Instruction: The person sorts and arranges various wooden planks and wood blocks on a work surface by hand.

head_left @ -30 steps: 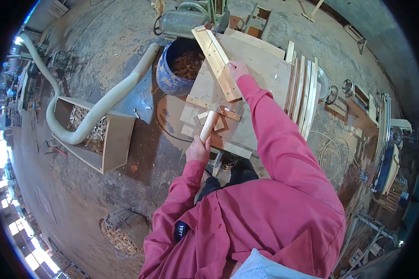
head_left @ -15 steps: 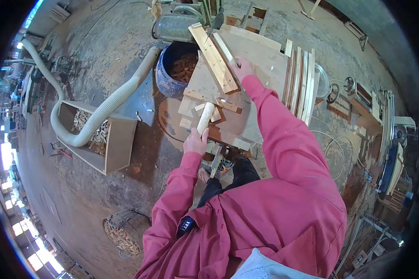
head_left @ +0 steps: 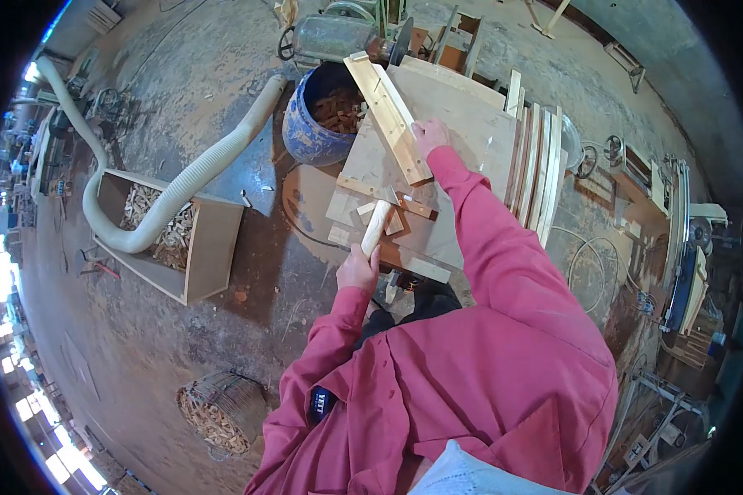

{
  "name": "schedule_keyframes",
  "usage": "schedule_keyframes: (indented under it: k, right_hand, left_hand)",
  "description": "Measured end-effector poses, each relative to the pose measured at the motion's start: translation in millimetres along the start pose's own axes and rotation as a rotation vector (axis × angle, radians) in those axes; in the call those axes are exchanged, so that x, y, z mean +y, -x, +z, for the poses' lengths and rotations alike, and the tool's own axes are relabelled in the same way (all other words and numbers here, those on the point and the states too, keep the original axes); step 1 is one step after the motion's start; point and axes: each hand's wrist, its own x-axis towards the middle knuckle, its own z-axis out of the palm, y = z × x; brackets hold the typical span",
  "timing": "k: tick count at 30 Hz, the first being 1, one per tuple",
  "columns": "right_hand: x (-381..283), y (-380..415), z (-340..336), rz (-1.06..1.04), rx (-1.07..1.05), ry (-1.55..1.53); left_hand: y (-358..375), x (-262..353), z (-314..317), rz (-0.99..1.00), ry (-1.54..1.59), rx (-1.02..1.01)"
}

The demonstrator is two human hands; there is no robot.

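Note:
My left hand (head_left: 357,269) is closed around the pale wooden handle of a hammer (head_left: 378,224). Its small dark head is over some short wood offcuts (head_left: 398,221) near the workbench's front edge. Farther out, my right hand (head_left: 431,136) grips the near end of a narrow pale wood strip (head_left: 395,96). That strip lies along the right side of a thicker board (head_left: 390,124) with small holes in it, set at a slant on the bench top (head_left: 462,107). The right hand's fingertips are partly hidden by the hand itself.
Long wood strips (head_left: 539,169) lie along the bench's right side. A blue drum (head_left: 305,142) of wood blocks stands left of the bench, near a machine (head_left: 334,40). Farther left, a ribbed hose (head_left: 215,169) crosses a wooden box (head_left: 210,256) of scraps. A wire basket (head_left: 223,408) sits lower left.
The pale strip has come in closer against the holed board, with my right hand still on it. The hammer has shifted slightly right and down in view. The whole view has shifted a little.

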Motion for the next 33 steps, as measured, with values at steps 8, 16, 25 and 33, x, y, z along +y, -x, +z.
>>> schedule_keyframes:
  k: [8, 16, 25, 33]
  right_hand:
    - [-1.9, -22.8, -2.0, 0.129, -0.086, -0.294]
    - [0.5, -32.4, 6.3, 0.099, -0.037, -0.362]
    - [10.5, -34.1, 15.1, 0.04, 0.035, -0.41]
    - [26.9, -3.3, -3.5, 0.028, 0.174, -0.305]
  left_hand:
    - [1.0, 2.7, 0.3, -0.005, 0.019, 0.003]
    - [-6.7, -3.2, 16.2, 0.03, -0.027, 0.06]
    - [-16.8, -21.9, 43.1, 0.064, 0.007, 0.087]
    - [-8.9, -13.1, 30.2, 0.067, -0.008, 0.098]
